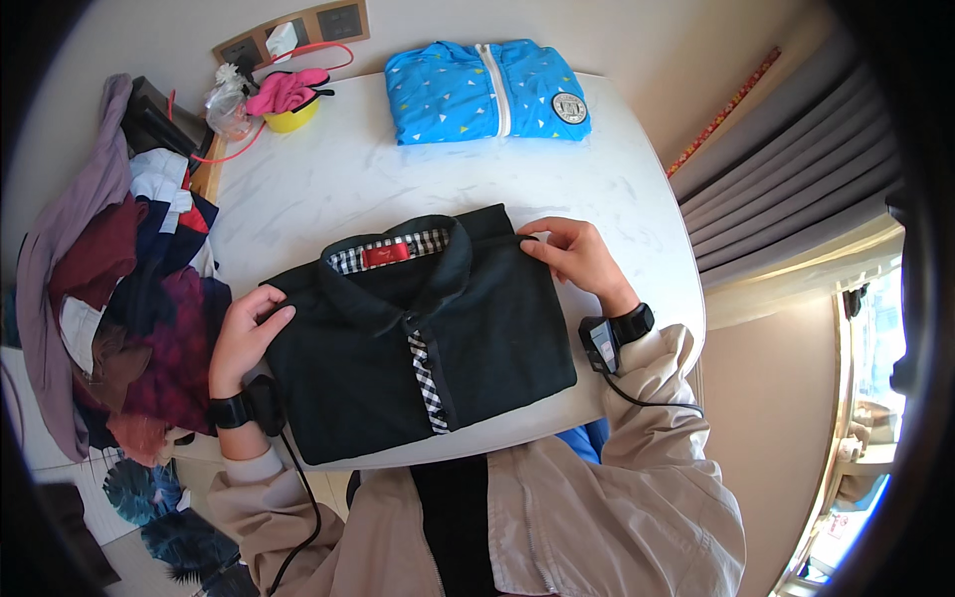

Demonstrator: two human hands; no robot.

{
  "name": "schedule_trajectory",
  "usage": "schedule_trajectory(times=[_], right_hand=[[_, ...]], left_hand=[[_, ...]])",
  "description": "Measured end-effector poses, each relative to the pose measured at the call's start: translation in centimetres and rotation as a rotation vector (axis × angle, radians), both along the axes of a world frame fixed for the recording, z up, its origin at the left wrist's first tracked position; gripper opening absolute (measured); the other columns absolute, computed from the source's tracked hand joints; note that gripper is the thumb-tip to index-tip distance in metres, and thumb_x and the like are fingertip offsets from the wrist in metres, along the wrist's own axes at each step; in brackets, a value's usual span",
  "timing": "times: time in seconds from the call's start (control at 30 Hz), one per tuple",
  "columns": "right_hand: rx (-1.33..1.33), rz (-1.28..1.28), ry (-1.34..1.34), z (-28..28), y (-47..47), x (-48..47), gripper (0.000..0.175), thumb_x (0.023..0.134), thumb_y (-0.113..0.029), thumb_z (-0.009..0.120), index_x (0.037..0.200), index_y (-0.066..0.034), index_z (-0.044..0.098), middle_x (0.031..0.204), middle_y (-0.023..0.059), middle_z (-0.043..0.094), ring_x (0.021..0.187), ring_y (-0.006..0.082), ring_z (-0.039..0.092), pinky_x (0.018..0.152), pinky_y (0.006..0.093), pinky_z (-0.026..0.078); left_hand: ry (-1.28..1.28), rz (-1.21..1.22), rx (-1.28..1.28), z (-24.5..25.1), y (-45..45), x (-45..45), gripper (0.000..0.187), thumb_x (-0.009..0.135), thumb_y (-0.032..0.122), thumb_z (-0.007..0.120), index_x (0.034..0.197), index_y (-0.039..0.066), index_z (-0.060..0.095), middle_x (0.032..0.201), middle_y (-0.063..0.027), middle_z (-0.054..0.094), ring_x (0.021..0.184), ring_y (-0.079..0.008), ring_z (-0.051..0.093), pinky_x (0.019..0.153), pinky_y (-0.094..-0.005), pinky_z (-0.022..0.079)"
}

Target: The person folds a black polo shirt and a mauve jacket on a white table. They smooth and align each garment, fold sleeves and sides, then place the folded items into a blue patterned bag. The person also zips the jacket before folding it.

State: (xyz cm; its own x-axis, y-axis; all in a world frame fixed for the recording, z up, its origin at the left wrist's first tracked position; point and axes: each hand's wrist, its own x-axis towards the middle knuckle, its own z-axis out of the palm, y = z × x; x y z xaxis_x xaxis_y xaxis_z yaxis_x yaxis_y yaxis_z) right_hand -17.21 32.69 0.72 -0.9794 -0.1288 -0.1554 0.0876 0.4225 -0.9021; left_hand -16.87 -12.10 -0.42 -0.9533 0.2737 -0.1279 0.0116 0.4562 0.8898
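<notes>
A dark polo shirt [500, 328] lies folded into a rectangle in front of me, its collar [448, 276] facing away. Black-and-white check lines the neck and runs down the button placket [425, 373]. At the shirt's upper left corner, my left hand [250, 324] pinches the edge between thumb and fingers. My right hand [578, 257] does the same at the upper right corner, the thumb on top of the cloth. What the fingertips do underneath is hidden. Each wrist wears a black strap with a small device and a cable.
Beyond the shirt, a folded blue zip jacket [455, 97] rests on the white table [298, 201]. A heap of clothes [149, 298] crowds the left side. A yellow container [292, 119] with pink cloth stands at the far left corner. Grey curtains [791, 172] hang at right.
</notes>
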Motion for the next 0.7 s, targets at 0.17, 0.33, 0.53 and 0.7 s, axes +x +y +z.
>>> schedule_trajectory(times=[0.17,0.33,0.53,0.7], right_hand=[[-0.047,0.04,0.021,-0.9,-0.1,-0.3,0.015,0.09,-0.014,0.069,0.1,-0.0026,0.07,0.059,-0.0057,0.05,0.052,0.0032,0.041,0.049,0.0202,0.033],[-0.449,-0.023,-0.033,-1.6,-0.2,-0.5,0.009,0.094,-0.014,0.065,0.097,-0.0058,0.067,0.072,-0.0071,0.055,0.059,0.0006,0.045,0.051,0.0181,0.034],[-0.364,-0.001,-0.08,-1.8,0.2,-0.6,0.013,0.095,-0.018,0.062,0.099,-0.0064,0.065,0.076,-0.007,0.057,0.065,0.0,0.049,0.054,0.0163,0.037],[-0.119,0.011,-0.031,-1.5,0.0,-0.5,0.014,0.094,-0.015,0.063,0.102,-0.0041,0.065,0.066,-0.0055,0.056,0.055,0.0014,0.047,0.048,0.0188,0.036]], left_hand=[[-0.002,-0.003,-0.014,0.2,0.0,0.0,0.015,0.089,0.008,0.067,0.092,-0.001,0.055,0.076,0.003,0.053,0.07,-0.0021,0.047,0.062,-0.0202,0.038],[-0.011,-0.005,0.003,0.0,0.0,0.0,0.015,0.089,0.009,0.067,0.092,0.0,0.055,0.076,0.0027,0.054,0.07,-0.0022,0.048,0.062,-0.0206,0.038],[-0.018,-0.003,0.009,-0.2,-0.1,0.0,0.015,0.09,0.01,0.067,0.093,0.0,0.056,0.077,0.0031,0.055,0.071,-0.002,0.048,0.063,-0.0205,0.039],[-0.023,-0.004,0.024,-0.2,-0.1,0.0,0.015,0.09,0.009,0.067,0.093,0.0,0.056,0.077,0.0035,0.055,0.072,-0.0017,0.048,0.063,-0.0202,0.039]])
